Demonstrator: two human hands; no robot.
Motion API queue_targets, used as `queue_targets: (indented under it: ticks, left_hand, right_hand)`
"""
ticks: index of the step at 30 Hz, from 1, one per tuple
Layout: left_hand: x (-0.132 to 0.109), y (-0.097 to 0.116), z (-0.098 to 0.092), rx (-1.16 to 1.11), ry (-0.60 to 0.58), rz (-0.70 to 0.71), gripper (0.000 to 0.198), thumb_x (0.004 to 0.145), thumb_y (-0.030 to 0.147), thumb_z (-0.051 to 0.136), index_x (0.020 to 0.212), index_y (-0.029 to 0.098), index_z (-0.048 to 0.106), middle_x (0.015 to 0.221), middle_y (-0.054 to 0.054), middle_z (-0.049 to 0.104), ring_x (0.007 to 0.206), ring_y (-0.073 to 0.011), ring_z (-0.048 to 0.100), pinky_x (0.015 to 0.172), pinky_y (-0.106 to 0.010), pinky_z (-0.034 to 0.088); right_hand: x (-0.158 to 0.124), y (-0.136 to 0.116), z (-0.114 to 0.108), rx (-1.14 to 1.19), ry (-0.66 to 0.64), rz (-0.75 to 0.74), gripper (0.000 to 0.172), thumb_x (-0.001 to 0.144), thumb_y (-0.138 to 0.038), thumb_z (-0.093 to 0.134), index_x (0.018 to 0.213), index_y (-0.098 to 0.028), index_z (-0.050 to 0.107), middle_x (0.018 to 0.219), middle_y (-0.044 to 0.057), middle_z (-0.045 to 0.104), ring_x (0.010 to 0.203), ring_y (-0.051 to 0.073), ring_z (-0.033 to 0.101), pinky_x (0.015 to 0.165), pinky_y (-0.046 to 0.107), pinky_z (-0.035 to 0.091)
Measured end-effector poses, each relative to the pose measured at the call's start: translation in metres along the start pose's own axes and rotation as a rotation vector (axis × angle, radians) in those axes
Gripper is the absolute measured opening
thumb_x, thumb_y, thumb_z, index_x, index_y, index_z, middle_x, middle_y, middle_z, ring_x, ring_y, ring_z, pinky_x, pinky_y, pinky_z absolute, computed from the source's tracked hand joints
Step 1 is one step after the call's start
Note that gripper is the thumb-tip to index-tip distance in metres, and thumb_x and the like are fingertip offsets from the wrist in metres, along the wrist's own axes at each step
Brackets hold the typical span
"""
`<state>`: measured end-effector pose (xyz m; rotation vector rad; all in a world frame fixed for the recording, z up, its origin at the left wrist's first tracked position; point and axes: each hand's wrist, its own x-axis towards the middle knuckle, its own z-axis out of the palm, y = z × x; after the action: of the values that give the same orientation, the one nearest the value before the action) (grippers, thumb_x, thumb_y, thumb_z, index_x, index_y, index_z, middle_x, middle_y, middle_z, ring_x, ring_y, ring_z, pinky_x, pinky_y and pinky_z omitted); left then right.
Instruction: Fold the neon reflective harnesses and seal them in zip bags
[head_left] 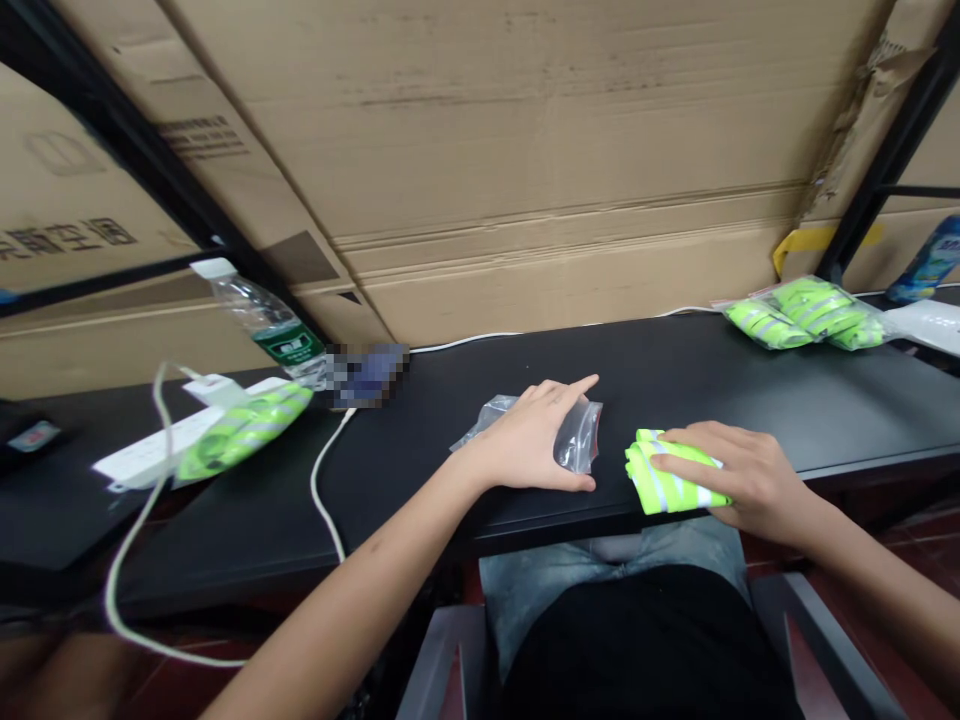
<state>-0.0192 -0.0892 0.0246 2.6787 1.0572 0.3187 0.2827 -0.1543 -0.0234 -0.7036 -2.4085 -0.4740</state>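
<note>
My left hand [536, 435] lies over a clear zip bag [579, 440] on the black table, its fingers spread and thumb apart. Part of the bag is hidden under the palm. To the right, at the table's front edge, my right hand [739, 475] is closed around a folded neon-yellow reflective vest [664, 475] with silver stripes. A small gap separates the vest from the bag.
Bagged neon-yellow bundles [806, 312] lie at the back right, near a blue bottle [930, 260]. On the left are a water bottle [281, 330], another neon bundle [244, 430], a power strip [142, 455] and a white cable [322, 490]. Cardboard [540, 150] stands behind the table.
</note>
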Motion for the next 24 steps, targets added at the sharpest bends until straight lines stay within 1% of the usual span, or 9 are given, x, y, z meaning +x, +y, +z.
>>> queue_targets:
  ticks: [2, 5, 8, 11, 14, 19, 22, 24]
  left_hand:
    - [-0.001, 0.001, -0.003, -0.041, 0.006, -0.001, 0.112, 0.066, 0.061, 0.078, 0.157, 0.024, 0.022, 0.141, -0.012, 0.055, 0.129, -0.0333, 0.050, 0.110, -0.049, 0.036]
    - [-0.002, 0.005, -0.007, -0.129, -0.015, -0.013, 0.110, 0.068, 0.058, 0.078, 0.157, 0.027, 0.020, 0.134, -0.008, 0.059, 0.120, -0.0311, 0.058, 0.106, -0.047, 0.040]
    - [-0.001, 0.008, -0.009, -0.188, -0.009, -0.016, 0.111, 0.066, 0.055, 0.079, 0.157, 0.028, 0.020, 0.136, -0.009, 0.058, 0.120, -0.0326, 0.059, 0.103, -0.048, 0.043]
    - [0.000, 0.011, -0.007, -0.233, 0.032, 0.004, 0.111, 0.064, 0.046, 0.079, 0.156, 0.025, 0.021, 0.140, -0.012, 0.055, 0.124, -0.0331, 0.057, 0.105, -0.048, 0.043]
    - [0.000, 0.012, -0.004, -0.253, 0.023, 0.026, 0.109, 0.063, 0.036, 0.076, 0.155, 0.024, 0.020, 0.143, -0.014, 0.052, 0.126, -0.0329, 0.055, 0.106, -0.048, 0.042]
    - [-0.003, 0.014, 0.004, -0.222, -0.004, 0.029, 0.102, 0.064, 0.030, 0.070, 0.154, 0.025, 0.022, 0.143, -0.013, 0.052, 0.129, -0.0326, 0.052, 0.108, -0.050, 0.041]
    - [-0.004, 0.017, 0.008, -0.185, -0.005, 0.021, 0.099, 0.065, 0.029, 0.069, 0.153, 0.022, 0.024, 0.149, -0.015, 0.045, 0.134, -0.0338, 0.047, 0.111, -0.050, 0.039]
    - [-0.003, 0.019, 0.012, -0.160, -0.001, 0.021, 0.097, 0.067, 0.031, 0.068, 0.153, 0.022, 0.024, 0.153, -0.015, 0.042, 0.137, -0.0345, 0.044, 0.112, -0.050, 0.038]
  right_hand:
    - [0.008, 0.003, 0.003, 0.023, 0.037, 0.041, 0.065, 0.068, 0.002, 0.047, 0.126, -0.022, 0.063, 0.119, 0.011, 0.071, 0.097, 0.024, 0.069, 0.072, 0.034, 0.055]
    - [0.019, 0.006, 0.006, 0.070, 0.110, 0.107, 0.059, 0.073, -0.001, 0.048, 0.126, -0.022, 0.063, 0.118, 0.011, 0.071, 0.099, 0.023, 0.070, 0.075, 0.033, 0.055]
    - [0.031, 0.006, 0.006, 0.091, 0.140, 0.100, 0.059, 0.075, -0.003, 0.048, 0.128, -0.024, 0.063, 0.121, 0.010, 0.070, 0.103, 0.023, 0.069, 0.078, 0.034, 0.055]
    - [0.041, 0.003, 0.005, 0.049, 0.072, 0.030, 0.066, 0.071, 0.000, 0.048, 0.130, -0.026, 0.062, 0.124, 0.008, 0.069, 0.103, 0.024, 0.068, 0.077, 0.034, 0.053]
    - [0.048, 0.000, 0.006, 0.001, -0.026, 0.000, 0.071, 0.067, 0.000, 0.050, 0.132, -0.027, 0.061, 0.127, 0.006, 0.069, 0.098, 0.024, 0.067, 0.073, 0.034, 0.050]
    - [0.051, 0.002, 0.012, -0.037, -0.177, 0.061, 0.065, 0.071, -0.005, 0.056, 0.131, -0.029, 0.062, 0.127, 0.004, 0.069, 0.090, 0.022, 0.065, 0.066, 0.030, 0.043]
    - [0.053, 0.004, 0.017, -0.057, -0.256, 0.099, 0.060, 0.074, -0.008, 0.058, 0.130, -0.029, 0.062, 0.125, 0.004, 0.070, 0.088, 0.021, 0.065, 0.063, 0.029, 0.039]
    - [0.055, 0.005, 0.019, -0.064, -0.279, 0.138, 0.057, 0.077, -0.010, 0.059, 0.131, -0.029, 0.062, 0.124, 0.005, 0.070, 0.086, 0.020, 0.065, 0.062, 0.028, 0.037]
